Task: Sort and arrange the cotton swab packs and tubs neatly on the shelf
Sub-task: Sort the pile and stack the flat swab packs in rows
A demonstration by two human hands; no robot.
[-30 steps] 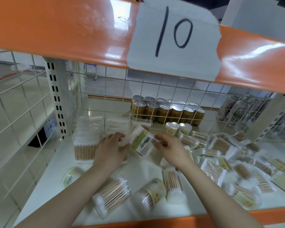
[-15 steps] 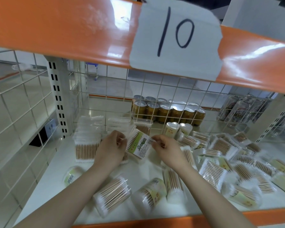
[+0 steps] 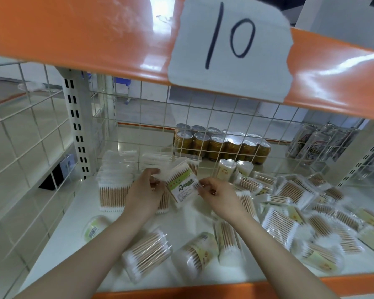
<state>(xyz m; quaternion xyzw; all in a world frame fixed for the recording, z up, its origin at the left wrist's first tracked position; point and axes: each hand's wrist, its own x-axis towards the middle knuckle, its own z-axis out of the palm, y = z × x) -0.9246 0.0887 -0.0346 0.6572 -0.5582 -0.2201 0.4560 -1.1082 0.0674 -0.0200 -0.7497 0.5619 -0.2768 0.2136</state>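
A flat cotton swab pack with a green and white label (image 3: 181,184) is held tilted above the white shelf (image 3: 73,214). My left hand (image 3: 146,193) pinches its upper left corner and my right hand (image 3: 217,196) pinches its right edge. Stacks of flat packs (image 3: 113,182) stand in rows at the back left. Round clear tubs of swabs (image 3: 147,254) lie on their sides near the front edge. Several loose packs (image 3: 289,212) are scattered over the right half. Two heart-shaped tubs (image 3: 226,169) stand upright at the back.
An orange beam with a paper sheet marked 10 (image 3: 229,48) hangs low overhead. A wire mesh (image 3: 203,126) closes the back and left side. Behind it stand gold cans (image 3: 220,145) and silver cans (image 3: 311,143). An orange lip (image 3: 181,293) runs along the front edge.
Both hands have carried the labelled pack a little to the left and turned it more upright, closer to the stacked rows.
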